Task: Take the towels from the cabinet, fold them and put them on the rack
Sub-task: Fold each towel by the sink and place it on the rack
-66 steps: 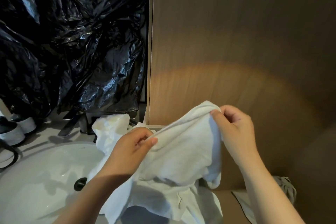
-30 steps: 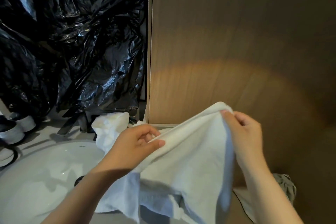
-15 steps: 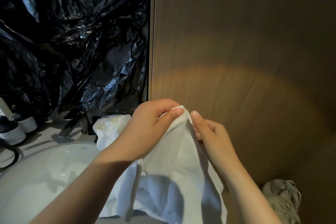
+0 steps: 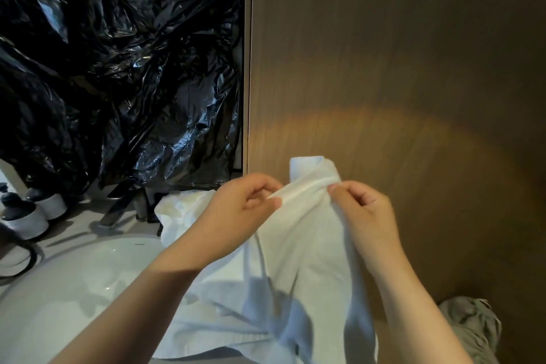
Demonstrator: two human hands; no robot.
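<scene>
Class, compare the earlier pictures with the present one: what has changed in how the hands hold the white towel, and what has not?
The left hand and right hand, earlier apart with the white towel stretched between them, have come together, doubling it; a folded corner now pokes up above them. Both keep pinching it. The white basin, black plastic sheeting and crumpled white cloth stayed put.

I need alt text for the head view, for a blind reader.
The left hand and the right hand, close together, pinch the top edge of a white towel hanging before a wooden panel. A white sink lies lower left, with black plastic sheeting behind it.
</scene>
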